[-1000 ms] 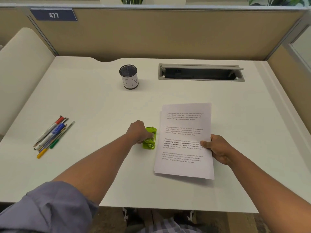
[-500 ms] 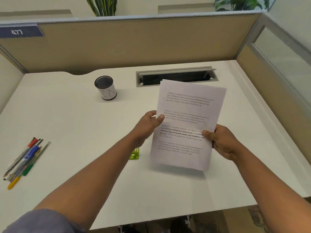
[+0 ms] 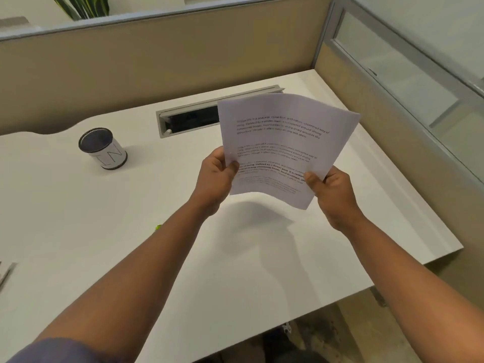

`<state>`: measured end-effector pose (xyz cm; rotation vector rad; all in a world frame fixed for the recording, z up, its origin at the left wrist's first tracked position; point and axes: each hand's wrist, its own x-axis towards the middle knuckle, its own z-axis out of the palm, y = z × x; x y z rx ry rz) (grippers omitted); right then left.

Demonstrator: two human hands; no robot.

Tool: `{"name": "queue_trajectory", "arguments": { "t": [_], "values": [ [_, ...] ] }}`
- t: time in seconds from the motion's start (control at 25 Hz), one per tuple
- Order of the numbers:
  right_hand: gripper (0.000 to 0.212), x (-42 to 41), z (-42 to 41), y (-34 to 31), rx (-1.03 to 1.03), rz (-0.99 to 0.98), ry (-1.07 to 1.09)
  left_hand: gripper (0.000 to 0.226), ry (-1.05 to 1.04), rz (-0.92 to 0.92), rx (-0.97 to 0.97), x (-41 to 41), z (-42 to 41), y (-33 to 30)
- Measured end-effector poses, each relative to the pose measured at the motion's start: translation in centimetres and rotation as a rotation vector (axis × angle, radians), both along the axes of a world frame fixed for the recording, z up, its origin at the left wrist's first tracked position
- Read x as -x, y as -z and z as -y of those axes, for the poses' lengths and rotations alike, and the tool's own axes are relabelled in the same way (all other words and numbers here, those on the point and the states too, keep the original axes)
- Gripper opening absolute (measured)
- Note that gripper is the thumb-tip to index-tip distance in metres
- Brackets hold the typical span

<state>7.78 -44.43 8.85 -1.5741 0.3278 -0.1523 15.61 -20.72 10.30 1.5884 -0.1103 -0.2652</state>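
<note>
Head view, printed sheets [image 3: 285, 142] pinched by left hand [image 3: 217, 176] and right hand [image 3: 331, 191] above counter [image 3: 78, 218], partly hiding cable slot [image 3: 188, 119], pen cup [image 3: 103, 148] left, green sliver [image 3: 158, 227], perhaps a stapler, behind left forearm.

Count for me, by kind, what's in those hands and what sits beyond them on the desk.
Paper bundle: 1, pinched by left hand and right hand
Mesh cup: 1
Cable slot: 1
Total: 3

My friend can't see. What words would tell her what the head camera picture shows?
A person's left hand and right hand hold a printed paper by its side edges, up above a white desk. A round cup marked IN stands on the desk to the left, before a tan partition.
</note>
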Motion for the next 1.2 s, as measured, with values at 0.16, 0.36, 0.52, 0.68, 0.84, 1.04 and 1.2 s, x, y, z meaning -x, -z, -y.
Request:
{"name": "queue_trajectory", "arguments": {
  "t": [0.16,0.36,0.52,0.68,0.84,1.04,1.2],
  "values": [
    [0.024,0.7,-0.3,1.0,-0.002,-0.019,0.012,0.045,-0.017,-0.005,-0.009,0.9,0.8,1.4],
    [0.023,1.2,-0.4,2.3,0.028,-0.066,0.007,0.044,0.006,-0.034,-0.017,1.2,1.5,3.0],
    [0.024,0.9,-0.2,1.8,0.045,-0.039,-0.010,0.046,-0.016,-0.040,-0.011,0.9,1.6,2.7],
    [0.028,1.1,-0.6,2.2,0.058,-0.098,0.007,0.044,-0.018,-0.091,-0.010,1.2,1.6,3.7],
    [0.030,1.2,-0.5,2.4,0.059,-0.101,0.014,0.045,-0.012,-0.082,-0.013,1.2,1.7,3.9],
    [0.033,1.2,-0.5,2.4,0.076,-0.121,0.004,0.050,-0.016,-0.108,-0.025,1.3,1.9,3.9],
    [0.031,1.4,-0.4,2.7,0.080,-0.125,0.007,0.046,-0.018,-0.113,-0.015,1.3,2.1,4.4]
  ]
}}
